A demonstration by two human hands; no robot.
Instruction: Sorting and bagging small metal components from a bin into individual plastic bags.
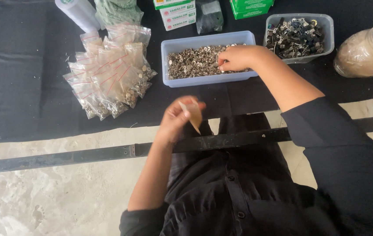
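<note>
Right hand [235,58] pinching in blue tray [208,79] of metal studs [190,63]; left hand [178,119] grips small clear bag [192,114]. Filled zip bags [110,76] piled left; green-white boxes [178,13] far.

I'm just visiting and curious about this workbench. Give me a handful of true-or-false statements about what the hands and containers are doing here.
1. The right hand reaches into the blue tray of small metal pieces. True.
2. The left hand is empty. False: it holds a small clear bag.
3. The pile of filled bags lies to the left of the blue tray. True.
4. The clear tub beside the tray holds only paper. False: it holds mixed metal parts.
5. The glass jar stands on the floor. False: it rests on the black cloth.
</note>
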